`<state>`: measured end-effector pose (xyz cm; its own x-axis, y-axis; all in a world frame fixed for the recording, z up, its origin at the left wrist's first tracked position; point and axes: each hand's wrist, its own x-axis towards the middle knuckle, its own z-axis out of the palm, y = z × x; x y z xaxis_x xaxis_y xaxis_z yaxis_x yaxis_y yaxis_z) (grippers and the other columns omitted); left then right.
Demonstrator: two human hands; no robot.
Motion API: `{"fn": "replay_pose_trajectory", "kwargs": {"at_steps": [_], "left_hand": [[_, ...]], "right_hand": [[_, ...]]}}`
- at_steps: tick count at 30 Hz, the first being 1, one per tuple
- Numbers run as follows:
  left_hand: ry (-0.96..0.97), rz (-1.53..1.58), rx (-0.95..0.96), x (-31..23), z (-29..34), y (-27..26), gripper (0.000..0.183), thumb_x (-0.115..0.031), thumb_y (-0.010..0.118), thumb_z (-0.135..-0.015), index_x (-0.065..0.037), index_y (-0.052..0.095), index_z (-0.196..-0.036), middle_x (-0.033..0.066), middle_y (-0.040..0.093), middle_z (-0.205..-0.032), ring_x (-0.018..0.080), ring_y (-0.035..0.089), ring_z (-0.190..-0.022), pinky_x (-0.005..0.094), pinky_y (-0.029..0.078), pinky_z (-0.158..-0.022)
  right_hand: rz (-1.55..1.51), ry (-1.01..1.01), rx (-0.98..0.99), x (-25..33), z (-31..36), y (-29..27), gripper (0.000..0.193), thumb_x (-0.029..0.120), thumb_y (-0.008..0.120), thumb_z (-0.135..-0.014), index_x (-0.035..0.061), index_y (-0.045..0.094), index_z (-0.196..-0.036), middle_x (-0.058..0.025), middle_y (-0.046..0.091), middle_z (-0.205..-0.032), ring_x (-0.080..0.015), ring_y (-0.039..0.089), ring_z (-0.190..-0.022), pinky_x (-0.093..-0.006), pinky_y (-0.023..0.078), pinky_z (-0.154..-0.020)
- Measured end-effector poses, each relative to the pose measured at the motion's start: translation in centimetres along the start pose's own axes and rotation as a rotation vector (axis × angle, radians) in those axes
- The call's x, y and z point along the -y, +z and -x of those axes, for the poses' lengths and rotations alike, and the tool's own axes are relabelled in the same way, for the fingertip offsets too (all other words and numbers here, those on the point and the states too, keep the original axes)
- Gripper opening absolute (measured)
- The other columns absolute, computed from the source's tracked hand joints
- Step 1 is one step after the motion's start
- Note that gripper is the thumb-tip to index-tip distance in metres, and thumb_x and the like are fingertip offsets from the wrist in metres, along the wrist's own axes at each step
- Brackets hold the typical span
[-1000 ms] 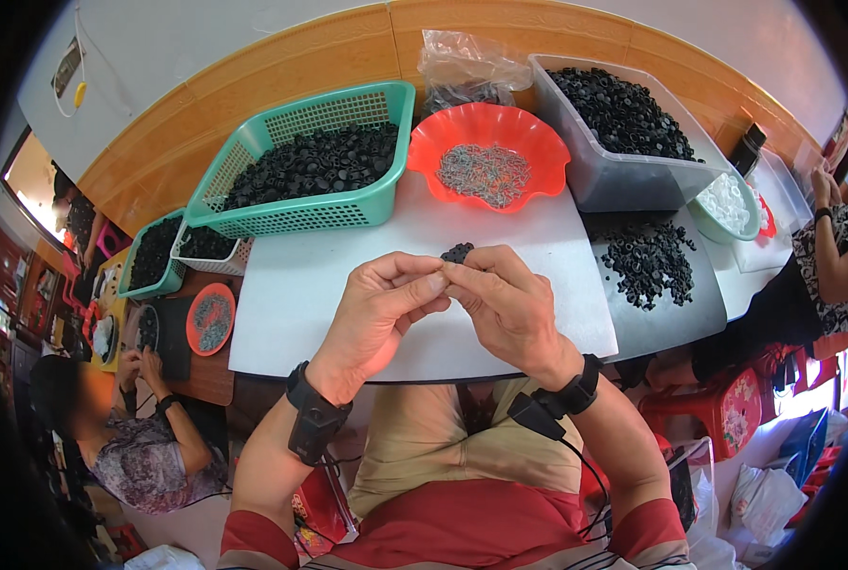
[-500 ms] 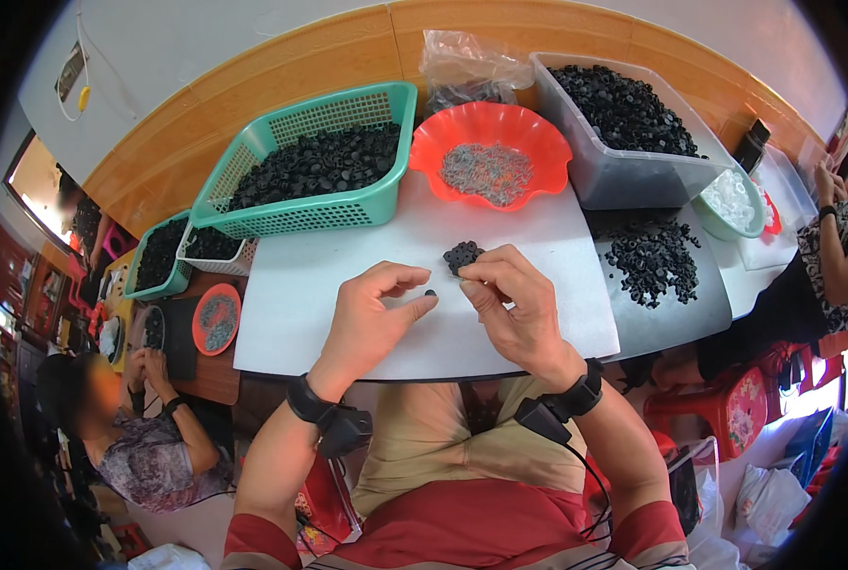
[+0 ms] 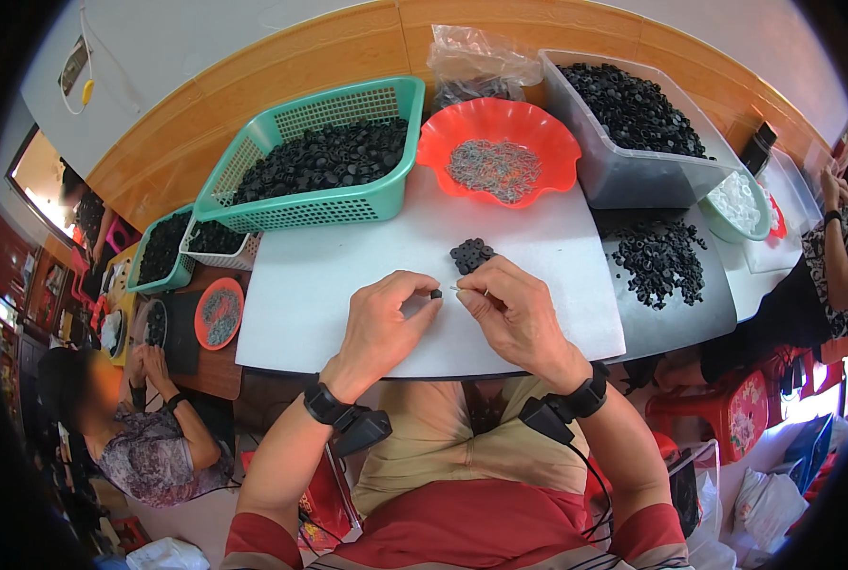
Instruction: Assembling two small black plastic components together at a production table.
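My left hand (image 3: 386,318) pinches a small black round piece (image 3: 435,294) between thumb and fingertips, above the white mat (image 3: 329,275). Facing it across a narrow gap, my right hand (image 3: 511,309) is closed on a thin pale pin (image 3: 454,288) whose tip points at the black piece. Just beyond my right fingertips lies a small cluster of black round pieces (image 3: 470,255) on the mat. At the back of the mat stands a red scalloped bowl (image 3: 428,157) holding many thin grey metal pins (image 3: 493,171).
A green basket (image 3: 319,215) of black pieces stands back left, a clear bin (image 3: 633,180) of them back right. Loose black pieces (image 3: 659,264) lie on a dark board at right. A co-worker (image 3: 158,446) sits at left; another person's arm (image 3: 830,256) shows far right.
My left fingers have closed around the small black piece. My right hand has drawn slightly nearer to me, away from the black cluster, and the pale pin now shows at its fingertips.
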<state>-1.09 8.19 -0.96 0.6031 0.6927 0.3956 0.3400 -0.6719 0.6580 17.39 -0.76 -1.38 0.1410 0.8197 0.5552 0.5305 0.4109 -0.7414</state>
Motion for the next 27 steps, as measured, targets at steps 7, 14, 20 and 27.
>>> {"fn": "replay_pose_trajectory", "kwargs": {"at_steps": [7,14,20,27], "left_hand": [[-0.098,0.253,0.007,-0.5,0.4,0.2,0.02,-0.001,0.074,-0.087,0.001,0.072,-0.107,0.0112,0.075,-0.099,0.02,0.075,-0.093,0.0311,0.059,-0.084],[-0.365,0.97,0.036,-0.7,0.2,-0.2,0.022,-0.003,0.068,-0.097,0.006,0.068,-0.118,0.0117,0.071,-0.109,0.0219,0.073,-0.1,0.0347,0.061,-0.094],[-0.503,1.28,0.039,-0.9,0.7,0.3,0.021,-0.006,0.065,-0.1,0.004,0.066,-0.119,0.0126,0.071,-0.108,0.0218,0.072,-0.1,0.0364,0.062,-0.095],[-0.564,1.417,0.101,-1.0,1.1,1.0,0.022,-0.011,0.066,-0.101,0.001,0.065,-0.119,0.0107,0.071,-0.108,0.0198,0.071,-0.101,0.0362,0.06,-0.098]], "right_hand": [[-0.05,0.041,0.014,0.3,0.0,-0.1,0.008,0.001,0.07,-0.092,0.0,0.07,-0.099,-0.0106,0.064,-0.088,-0.0229,0.061,-0.067,-0.0331,0.049,-0.062],[-0.135,0.041,0.024,0.3,0.0,-0.3,0.008,0.001,0.072,-0.091,0.0018,0.071,-0.099,-0.0077,0.063,-0.087,-0.0175,0.057,-0.067,-0.0306,0.047,-0.06],[-0.188,-0.008,-0.011,0.1,0.2,-0.3,0.008,0.0,0.072,-0.092,0.0007,0.071,-0.1,-0.0071,0.065,-0.09,-0.013,0.056,-0.07,-0.0272,0.045,-0.06],[-0.208,-0.029,-0.035,0.2,0.2,-0.3,0.009,0.0,0.072,-0.092,0.0008,0.071,-0.101,-0.0078,0.066,-0.089,-0.0133,0.057,-0.071,-0.0267,0.046,-0.061]]}}
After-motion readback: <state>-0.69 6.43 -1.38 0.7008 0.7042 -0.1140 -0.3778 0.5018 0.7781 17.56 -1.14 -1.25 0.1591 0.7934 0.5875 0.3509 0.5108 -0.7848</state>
